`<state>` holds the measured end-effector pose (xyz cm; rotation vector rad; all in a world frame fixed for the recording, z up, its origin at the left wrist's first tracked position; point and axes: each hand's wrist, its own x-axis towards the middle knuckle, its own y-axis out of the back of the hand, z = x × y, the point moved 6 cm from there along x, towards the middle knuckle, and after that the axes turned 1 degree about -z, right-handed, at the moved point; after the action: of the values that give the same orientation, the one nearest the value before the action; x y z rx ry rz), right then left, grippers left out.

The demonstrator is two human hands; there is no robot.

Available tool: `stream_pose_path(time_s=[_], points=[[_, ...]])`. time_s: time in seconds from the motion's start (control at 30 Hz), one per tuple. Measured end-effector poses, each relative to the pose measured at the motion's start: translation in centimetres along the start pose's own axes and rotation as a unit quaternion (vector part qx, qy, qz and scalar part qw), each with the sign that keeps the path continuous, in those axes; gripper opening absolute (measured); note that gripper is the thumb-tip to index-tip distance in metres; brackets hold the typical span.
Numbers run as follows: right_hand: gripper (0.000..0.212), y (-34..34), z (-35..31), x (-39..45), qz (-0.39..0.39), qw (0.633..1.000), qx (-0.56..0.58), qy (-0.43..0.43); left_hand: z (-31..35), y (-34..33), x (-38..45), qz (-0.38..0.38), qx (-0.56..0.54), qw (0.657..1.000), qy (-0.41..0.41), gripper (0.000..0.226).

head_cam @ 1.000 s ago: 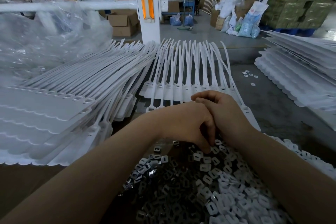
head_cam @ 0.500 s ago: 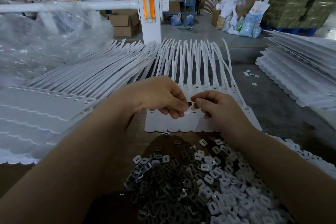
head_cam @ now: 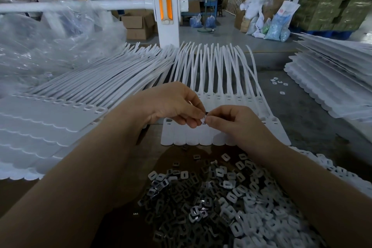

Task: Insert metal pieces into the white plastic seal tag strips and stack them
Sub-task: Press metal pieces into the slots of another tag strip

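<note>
Right now I pinch one small metal piece (head_cam: 203, 120) between left hand (head_cam: 173, 104) and right hand (head_cam: 231, 125), just above the seal tag strip (head_cam: 193, 137); the loose pile (head_cam: 217, 203) lies at six o'clock. A slack pinch could drop it there.

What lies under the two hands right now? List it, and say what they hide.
Under the left hand and right hand, which pinch a small piece, lies a white seal tag strip. Its tag row shows beside them; the slots directly beneath are covered.
</note>
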<state>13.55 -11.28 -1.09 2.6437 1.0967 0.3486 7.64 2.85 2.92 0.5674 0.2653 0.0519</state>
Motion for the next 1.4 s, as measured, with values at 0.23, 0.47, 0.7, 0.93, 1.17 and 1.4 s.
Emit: stream_pose_path(time_s=[0.23, 0.47, 0.7, 0.93, 1.17, 1.4], points=[[0.010, 0.0, 0.1, 0.1, 0.016, 1.000, -0.003, -0.004, 0.1, 0.3, 0.2, 0.012, 0.013, 1.000, -0.018, 0.005], [0.011, 0.1, 0.5, 0.2, 0.026, 0.999, -0.019, -0.013, -2.4, 3.9, -0.3, 0.135, 0.174, 0.974, 0.041, 0.005], [0.011, 0.2, 0.6, 0.3, 0.028, 0.999, -0.017, -0.016, -3.6, 4.0, -0.1, 0.108, 0.179, 0.974, 0.084, 0.013], [0.009, 0.2, 0.6, 0.3, 0.027, 0.999, -0.023, -0.011, -3.9, 3.8, 0.4, 0.101, 0.202, 0.970, 0.092, 0.012], [0.010, 0.2, 0.6, 0.3, 0.027, 0.999, -0.028, -0.011, -3.8, 3.5, 0.6, 0.091, 0.225, 0.965, 0.097, 0.010], [0.011, 0.2, 0.5, 0.3, 0.027, 0.999, -0.037, -0.010, -3.9, 3.2, 0.6, 0.083, 0.248, 0.960, 0.101, 0.014]])
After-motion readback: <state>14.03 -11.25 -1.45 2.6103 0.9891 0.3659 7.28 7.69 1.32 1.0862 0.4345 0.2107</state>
